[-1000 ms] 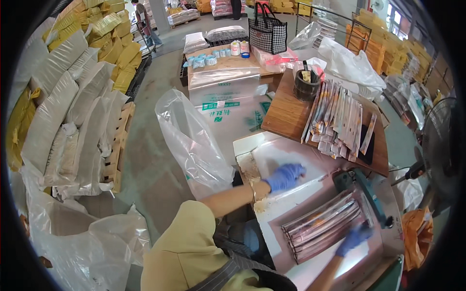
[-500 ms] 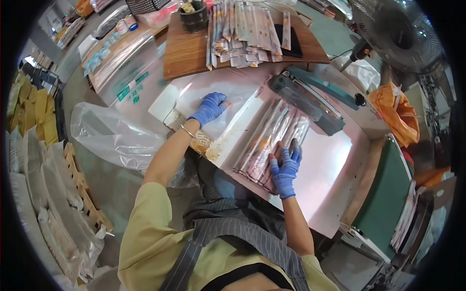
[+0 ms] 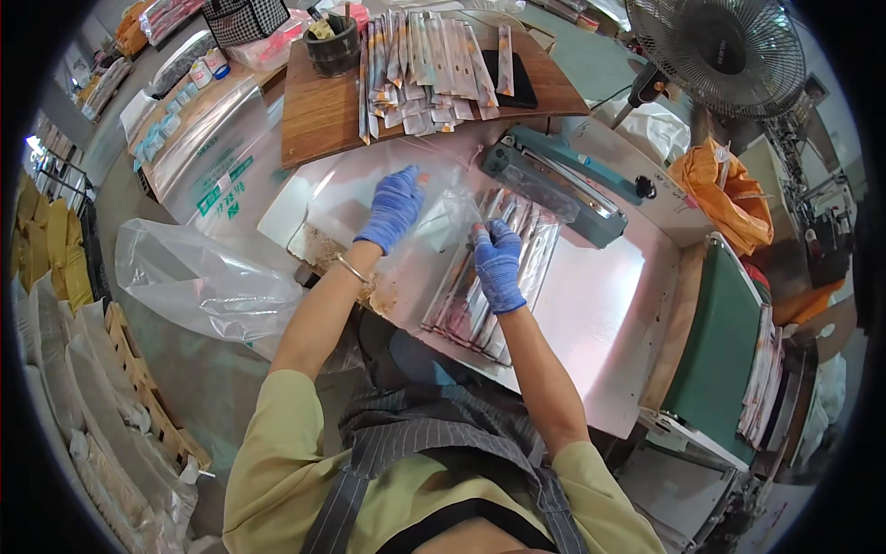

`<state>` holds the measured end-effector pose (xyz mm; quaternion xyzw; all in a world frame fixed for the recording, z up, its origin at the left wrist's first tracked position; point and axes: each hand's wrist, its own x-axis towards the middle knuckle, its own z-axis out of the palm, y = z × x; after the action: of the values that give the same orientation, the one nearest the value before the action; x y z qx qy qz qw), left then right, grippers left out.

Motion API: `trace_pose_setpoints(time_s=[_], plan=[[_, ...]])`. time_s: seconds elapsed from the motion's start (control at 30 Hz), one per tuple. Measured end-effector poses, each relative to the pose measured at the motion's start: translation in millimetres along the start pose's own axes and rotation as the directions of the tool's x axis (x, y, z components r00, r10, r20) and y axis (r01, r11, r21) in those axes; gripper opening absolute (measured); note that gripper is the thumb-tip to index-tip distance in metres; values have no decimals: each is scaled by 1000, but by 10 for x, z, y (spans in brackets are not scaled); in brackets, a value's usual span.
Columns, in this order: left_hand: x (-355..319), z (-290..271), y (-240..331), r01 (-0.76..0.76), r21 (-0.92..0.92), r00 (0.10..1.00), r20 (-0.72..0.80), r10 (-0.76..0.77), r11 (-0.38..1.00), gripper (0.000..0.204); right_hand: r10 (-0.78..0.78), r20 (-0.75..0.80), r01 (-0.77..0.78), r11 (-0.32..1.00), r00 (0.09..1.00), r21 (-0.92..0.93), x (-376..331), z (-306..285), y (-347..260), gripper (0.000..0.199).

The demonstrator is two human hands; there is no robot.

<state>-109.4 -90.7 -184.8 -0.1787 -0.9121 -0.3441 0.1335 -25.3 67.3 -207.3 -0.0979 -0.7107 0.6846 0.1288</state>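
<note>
Both hands wear blue gloves over a shiny metal table (image 3: 600,305). My left hand (image 3: 395,207) pinches one side of a clear plastic bag (image 3: 443,205) lifted just above the table. My right hand (image 3: 498,263) grips the bag's other side and rests over a row of long narrow packets (image 3: 471,305) lying side by side on the table. A teal heat sealer (image 3: 563,189) stands just beyond the bag.
A wooden board (image 3: 318,115) at the back carries many more long packets (image 3: 425,60) and a dark cup (image 3: 332,46). A fan (image 3: 720,51) stands at the back right, an orange bag (image 3: 724,185) at right, a large clear bag (image 3: 203,277) on the floor at left.
My left hand has lifted a clear bag off the table. My right hand has moved up from the packets to take its other side. The view has shifted down and left.
</note>
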Motion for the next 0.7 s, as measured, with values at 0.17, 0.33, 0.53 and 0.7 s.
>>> trace_pose_setpoints(time_s=[0.17,0.33,0.53,0.7], plan=[[-257,-113,432,-160,4,982,-97,159,987,22,-226,20,227,965,974,-133,-42,-47,-24,18],[-474,-32,447,-185,413,983,93,161,892,38,-525,126,531,764,842,-367,-401,194,-410,10],[-84,-252,-120,164,412,976,65,-209,896,57,-586,150,496,490,796,-717,-149,-107,-182,16],[-417,365,-323,-274,205,940,-151,307,940,58,-621,170,486,384,765,-785,136,64,-420,35]])
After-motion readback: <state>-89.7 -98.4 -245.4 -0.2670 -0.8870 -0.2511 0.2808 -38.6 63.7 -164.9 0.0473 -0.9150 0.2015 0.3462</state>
